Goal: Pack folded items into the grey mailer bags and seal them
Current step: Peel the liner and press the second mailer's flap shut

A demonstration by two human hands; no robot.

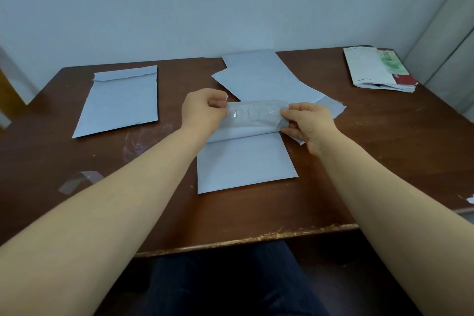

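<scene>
A grey mailer bag lies flat in the middle of the brown table. Its top flap is lifted and curled toward me, glossy adhesive side showing. My left hand pinches the flap's left end and my right hand pinches its right end. Behind it lie loose grey mailer bags, overlapping. Another grey mailer bag with its flap folded down lies at the left. What is inside the bags is hidden.
A stack of folded paper items sits at the table's back right corner. Clear peeled strips lie at the front left. A white scrap is at the right edge. The wall stands right behind the table.
</scene>
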